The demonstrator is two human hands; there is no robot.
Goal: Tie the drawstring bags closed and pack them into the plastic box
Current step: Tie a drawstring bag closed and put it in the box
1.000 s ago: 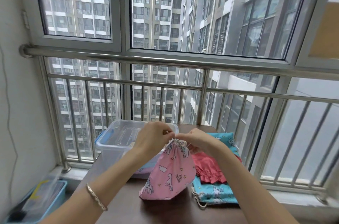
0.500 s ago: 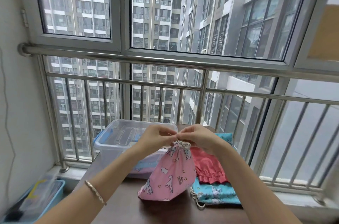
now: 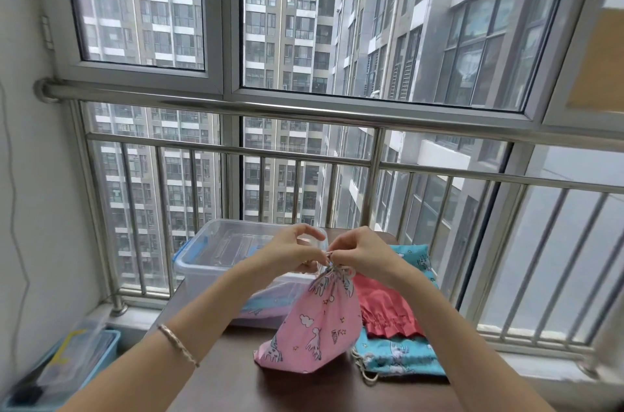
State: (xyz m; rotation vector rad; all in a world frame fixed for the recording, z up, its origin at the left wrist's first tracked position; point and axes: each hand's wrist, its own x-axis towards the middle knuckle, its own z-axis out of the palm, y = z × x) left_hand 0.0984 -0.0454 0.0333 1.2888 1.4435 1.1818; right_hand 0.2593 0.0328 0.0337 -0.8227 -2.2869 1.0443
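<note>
On the dark table (image 3: 236, 384) by the window, a pink bag (image 3: 317, 327) w/ cartoon animal print stands upright, base on the tabletop & neck gathered tight at the top. Both hands meet right at that neck. The left hand (image 3: 290, 253) has its fingers curled, thumb & forefinger pinching the cord (image 3: 339, 269). The right hand (image 3: 359, 254) is curled the same way, its fingertips pinching the same cord just beside the left's, so the two hands nearly touch. Whether a knot has formed: can't tell, the fingers cover it. A thin bracelet (image 3: 179, 344) sits on the left wrist. Just behind & to the left of the pink bag is the clear plastic box (image 3: 216, 256) w/ blue clips on its left end, close against the bag's far side. Thru its front wall some pink & blue cloth shows at the bottom. To the right of the pink bag a red bag (image 3: 388, 313) lies flat on top of a blue printed bag (image 3: 398, 354), whose cord loops stick out at its front left corner. More blue cloth shows behind the red bag, near the right wrist. Behind the table runs a steel railing (image 3: 304, 114) w/ vertical bars, then the window glass & tall apartment blocks outside. Down on the floor at the left, a blue bin (image 3: 67, 361) holds blurred stuff, too smeared to make out.
</note>
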